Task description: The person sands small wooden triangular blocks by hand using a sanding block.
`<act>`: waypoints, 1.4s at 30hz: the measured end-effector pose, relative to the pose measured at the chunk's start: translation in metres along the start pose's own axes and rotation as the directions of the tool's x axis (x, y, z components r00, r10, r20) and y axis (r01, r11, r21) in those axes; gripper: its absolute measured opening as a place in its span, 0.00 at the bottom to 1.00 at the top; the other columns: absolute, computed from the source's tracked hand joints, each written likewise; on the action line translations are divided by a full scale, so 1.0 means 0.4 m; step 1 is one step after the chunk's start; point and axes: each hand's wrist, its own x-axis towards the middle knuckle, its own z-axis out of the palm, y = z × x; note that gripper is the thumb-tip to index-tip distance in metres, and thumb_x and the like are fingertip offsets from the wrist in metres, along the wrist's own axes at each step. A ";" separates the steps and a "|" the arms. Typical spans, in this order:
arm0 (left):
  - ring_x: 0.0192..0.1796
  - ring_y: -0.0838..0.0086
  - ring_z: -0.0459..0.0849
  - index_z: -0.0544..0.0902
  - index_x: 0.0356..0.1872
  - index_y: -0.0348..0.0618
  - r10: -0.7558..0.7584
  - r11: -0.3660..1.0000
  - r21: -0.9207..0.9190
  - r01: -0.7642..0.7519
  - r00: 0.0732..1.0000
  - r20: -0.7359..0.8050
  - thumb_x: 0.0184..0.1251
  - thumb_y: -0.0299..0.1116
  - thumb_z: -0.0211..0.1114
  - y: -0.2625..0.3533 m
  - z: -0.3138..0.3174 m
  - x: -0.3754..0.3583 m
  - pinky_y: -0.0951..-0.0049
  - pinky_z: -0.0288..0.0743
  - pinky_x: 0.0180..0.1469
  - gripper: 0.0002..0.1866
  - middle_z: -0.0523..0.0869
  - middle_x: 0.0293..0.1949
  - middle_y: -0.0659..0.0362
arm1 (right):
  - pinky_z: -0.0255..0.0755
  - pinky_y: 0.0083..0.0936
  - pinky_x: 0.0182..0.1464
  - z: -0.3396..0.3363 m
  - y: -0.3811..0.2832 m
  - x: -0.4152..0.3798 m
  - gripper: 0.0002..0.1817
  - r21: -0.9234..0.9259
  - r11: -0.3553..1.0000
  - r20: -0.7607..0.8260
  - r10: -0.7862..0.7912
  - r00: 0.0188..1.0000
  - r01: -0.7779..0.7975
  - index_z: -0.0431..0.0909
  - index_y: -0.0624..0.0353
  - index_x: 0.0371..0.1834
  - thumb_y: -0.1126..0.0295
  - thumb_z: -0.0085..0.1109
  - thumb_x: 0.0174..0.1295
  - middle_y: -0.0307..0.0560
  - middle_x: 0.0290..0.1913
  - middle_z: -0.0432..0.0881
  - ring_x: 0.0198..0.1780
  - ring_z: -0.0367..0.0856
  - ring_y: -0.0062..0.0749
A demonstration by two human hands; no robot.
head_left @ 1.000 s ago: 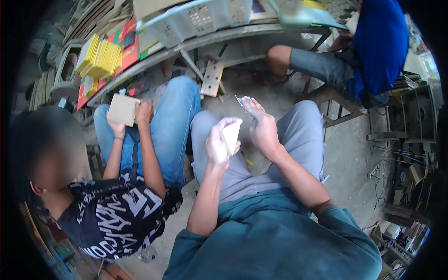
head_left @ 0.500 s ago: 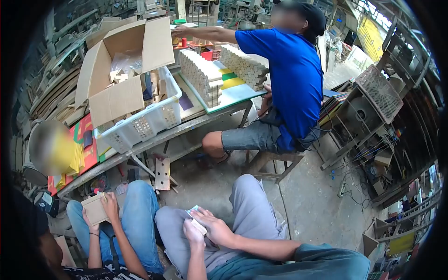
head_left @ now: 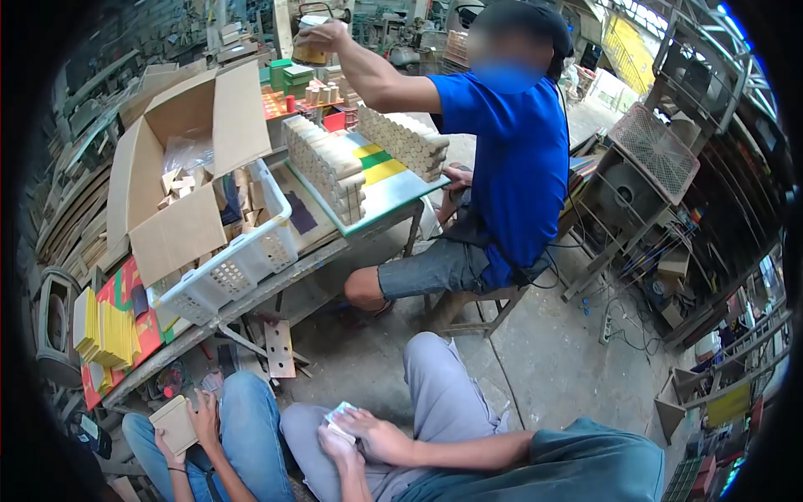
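Observation:
My left hand is closed around a small pale wooden block above my grey-trousered lap. Across the top of the block lies my right hand, its fingers pressed down over a thin blue-and-white sheet that sticks out past the fingertips. The palm side of the right hand and most of the block's underside are hidden.
Left of me, a co-worker's hands hold a flat wooden piece. Ahead stands a table with a white crate, a cardboard box, yellow pieces and stacked wooden rods. A person in blue sits beside it.
The view has shifted, so the table appears lower and further left. My right hand has shifted slightly over the block. The person in blue has raised an arm, holding a brownish container with a white top.

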 end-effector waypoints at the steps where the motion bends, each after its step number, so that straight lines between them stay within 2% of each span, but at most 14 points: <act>1: 0.43 0.62 0.83 0.77 0.42 0.40 -0.016 0.994 -0.104 0.019 1.000 0.025 0.70 0.44 0.38 -0.006 0.011 -0.010 0.64 0.78 0.45 0.22 0.82 0.42 0.52 | 0.58 0.39 0.72 -0.002 0.005 0.000 0.30 0.002 1.000 -0.005 0.009 1.000 -0.009 0.68 0.66 0.66 0.76 0.51 0.55 0.60 0.62 0.74 0.68 0.68 0.50; 7: 0.40 0.63 0.84 0.77 0.42 0.42 -0.002 0.991 0.134 0.016 0.994 -0.105 0.71 0.45 0.36 -0.009 -0.036 -0.014 0.64 0.78 0.41 0.22 0.83 0.38 0.54 | 0.59 0.39 0.71 0.022 -0.005 -0.062 0.30 0.039 0.999 -0.012 0.027 1.000 -0.026 0.70 0.64 0.64 0.80 0.50 0.52 0.60 0.62 0.74 0.67 0.69 0.51; 9: 0.39 0.64 0.83 0.77 0.41 0.42 -0.147 0.988 0.050 0.144 0.986 0.077 0.71 0.45 0.35 -0.004 -0.039 -0.026 0.64 0.78 0.40 0.22 0.83 0.39 0.54 | 0.61 0.38 0.70 0.009 0.001 -0.041 0.28 0.003 0.998 -0.054 0.070 0.996 -0.070 0.73 0.65 0.62 0.81 0.52 0.52 0.60 0.60 0.75 0.66 0.71 0.53; 17: 0.34 0.71 0.83 0.78 0.40 0.40 0.044 0.995 0.091 -0.037 0.996 -0.078 0.70 0.38 0.41 0.018 0.007 -0.049 0.72 0.77 0.38 0.17 0.83 0.34 0.57 | 0.61 0.38 0.70 -0.036 -0.046 -0.061 0.27 0.109 0.994 -0.070 0.031 0.997 -0.024 0.74 0.68 0.59 0.83 0.54 0.51 0.60 0.60 0.76 0.66 0.71 0.50; 21: 0.34 0.67 0.82 0.78 0.42 0.40 -0.029 0.995 0.095 0.021 0.996 0.084 0.70 0.42 0.38 0.006 0.019 -0.071 0.69 0.77 0.35 0.21 0.82 0.34 0.55 | 0.60 0.38 0.71 -0.031 -0.016 -0.055 0.29 0.030 0.995 -0.081 0.095 0.992 -0.093 0.73 0.67 0.61 0.85 0.54 0.51 0.59 0.61 0.75 0.66 0.71 0.49; 23: 0.31 0.70 0.81 0.78 0.39 0.41 -0.038 0.999 -0.017 0.036 0.988 -0.152 0.71 0.43 0.38 0.023 0.026 -0.079 0.72 0.75 0.29 0.21 0.82 0.32 0.56 | 0.59 0.38 0.71 -0.036 -0.072 -0.093 0.28 0.124 0.992 -0.076 0.004 0.997 0.005 0.73 0.67 0.61 0.83 0.50 0.52 0.60 0.63 0.73 0.67 0.69 0.50; 24: 0.32 0.71 0.82 0.78 0.38 0.43 -0.002 0.996 0.084 0.012 0.993 -0.122 0.71 0.44 0.37 0.019 0.005 -0.074 0.71 0.75 0.29 0.21 0.82 0.33 0.57 | 0.59 0.39 0.71 -0.029 -0.082 -0.106 0.28 0.131 0.991 -0.074 0.025 0.997 -0.015 0.73 0.68 0.61 0.83 0.51 0.52 0.60 0.62 0.74 0.66 0.70 0.51; 27: 0.38 0.66 0.83 0.79 0.41 0.43 -0.101 0.990 0.104 0.096 0.994 0.049 0.70 0.44 0.37 -0.010 -0.038 -0.075 0.65 0.78 0.40 0.22 0.83 0.35 0.54 | 0.59 0.39 0.71 -0.035 -0.044 -0.069 0.29 0.044 0.998 -0.108 0.058 0.992 -0.053 0.72 0.68 0.61 0.84 0.51 0.51 0.61 0.61 0.75 0.66 0.71 0.51; 28: 0.33 0.66 0.83 0.79 0.40 0.44 -0.070 0.973 0.224 0.054 0.996 0.064 0.70 0.44 0.38 -0.009 -0.018 -0.097 0.65 0.78 0.34 0.21 0.82 0.32 0.56 | 0.60 0.39 0.71 -0.038 -0.028 -0.057 0.30 0.027 0.997 -0.089 0.079 0.993 -0.077 0.72 0.67 0.62 0.83 0.51 0.50 0.61 0.60 0.75 0.65 0.72 0.51; 31: 0.37 0.71 0.83 0.80 0.41 0.44 -0.096 0.995 -0.016 0.096 0.995 -0.006 0.68 0.42 0.41 0.005 0.007 -0.106 0.69 0.77 0.36 0.19 0.83 0.38 0.58 | 0.60 0.39 0.71 -0.043 -0.069 -0.083 0.31 0.072 0.997 -0.070 0.006 0.998 -0.001 0.71 0.67 0.62 0.82 0.52 0.49 0.62 0.60 0.75 0.64 0.72 0.51; 33: 0.36 0.70 0.84 0.80 0.41 0.44 -0.062 0.998 0.014 0.064 0.992 -0.107 0.69 0.42 0.41 -0.001 -0.031 -0.083 0.69 0.77 0.35 0.19 0.84 0.37 0.59 | 0.60 0.39 0.71 -0.036 -0.088 -0.106 0.31 0.100 0.993 -0.059 -0.057 0.997 0.063 0.71 0.68 0.62 0.83 0.52 0.48 0.62 0.60 0.75 0.64 0.73 0.52; 35: 0.38 0.69 0.83 0.79 0.42 0.43 -0.204 0.976 0.082 0.201 0.979 0.025 0.70 0.46 0.38 -0.021 -0.065 -0.074 0.68 0.78 0.38 0.22 0.83 0.37 0.56 | 0.61 0.39 0.70 -0.038 -0.077 -0.098 0.30 0.075 0.997 -0.088 -0.007 0.996 0.014 0.71 0.68 0.62 0.84 0.50 0.49 0.62 0.59 0.76 0.64 0.72 0.51; 39: 0.40 0.68 0.84 0.79 0.42 0.43 -0.064 0.996 0.057 0.064 0.998 -0.016 0.70 0.45 0.40 -0.048 -0.025 -0.114 0.68 0.78 0.41 0.21 0.83 0.37 0.56 | 0.61 0.38 0.70 -0.041 -0.053 -0.080 0.30 0.007 0.999 -0.023 0.047 0.999 -0.046 0.72 0.68 0.62 0.84 0.50 0.49 0.61 0.59 0.76 0.66 0.71 0.50; 42: 0.42 0.67 0.84 0.78 0.44 0.43 -0.105 0.993 0.043 0.107 0.993 -0.044 0.70 0.44 0.41 -0.022 -0.044 -0.111 0.67 0.78 0.43 0.21 0.83 0.40 0.56 | 0.62 0.38 0.69 -0.023 -0.083 -0.120 0.30 0.074 0.997 -0.048 -0.018 0.999 0.022 0.72 0.67 0.62 0.84 0.50 0.50 0.61 0.59 0.76 0.65 0.71 0.51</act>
